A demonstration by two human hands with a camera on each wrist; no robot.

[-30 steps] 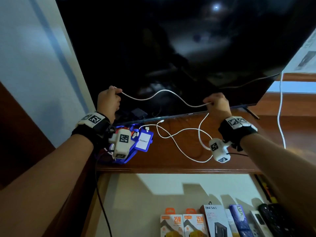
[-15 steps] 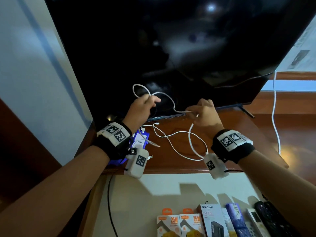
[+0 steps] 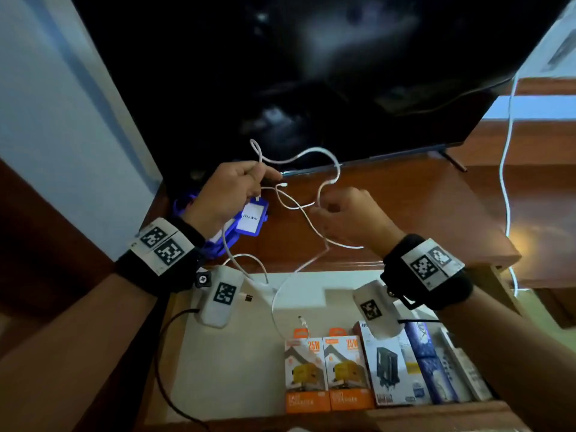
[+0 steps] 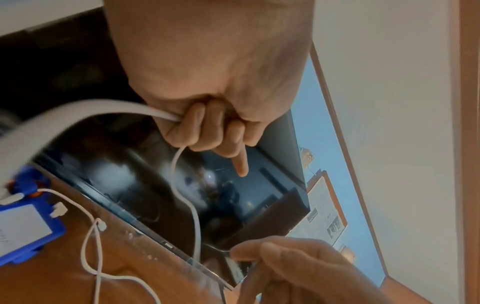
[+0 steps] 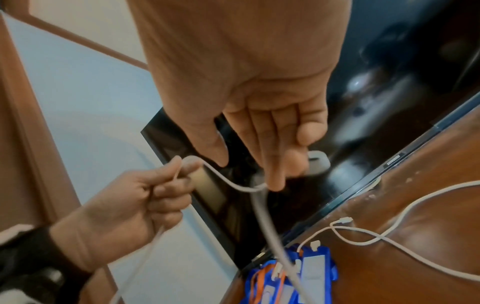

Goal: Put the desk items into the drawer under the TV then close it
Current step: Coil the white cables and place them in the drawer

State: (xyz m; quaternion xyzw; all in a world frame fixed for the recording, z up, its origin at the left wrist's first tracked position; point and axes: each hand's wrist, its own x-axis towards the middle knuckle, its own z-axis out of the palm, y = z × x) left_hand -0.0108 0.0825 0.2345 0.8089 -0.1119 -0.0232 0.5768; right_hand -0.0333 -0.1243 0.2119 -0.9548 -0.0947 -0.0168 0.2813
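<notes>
I hold a long white cable (image 3: 299,155) above the wooden desk (image 3: 405,213), under the black TV (image 3: 311,73). My left hand (image 3: 258,179) grips a folded loop of it in curled fingers (image 4: 187,127). My right hand (image 3: 321,210) pinches the cable a short way along; in the right wrist view it bends round a fingertip (image 5: 272,176). The slack hangs down over the open drawer (image 3: 224,369). A second white cable (image 5: 389,228) and a blue badge holder (image 3: 251,216) lie on the desk.
The drawer holds two orange charger boxes (image 3: 327,369) and several other boxes (image 3: 420,363) at its front right; its left half shows bare pale floor. Another white cord (image 3: 506,169) hangs down at the right. A wall (image 3: 62,120) stands close on the left.
Both hands have come down and closer together. The left hand has folded the cable into a loop, and the slack now dangles over the drawer instead of lying on the desk.
</notes>
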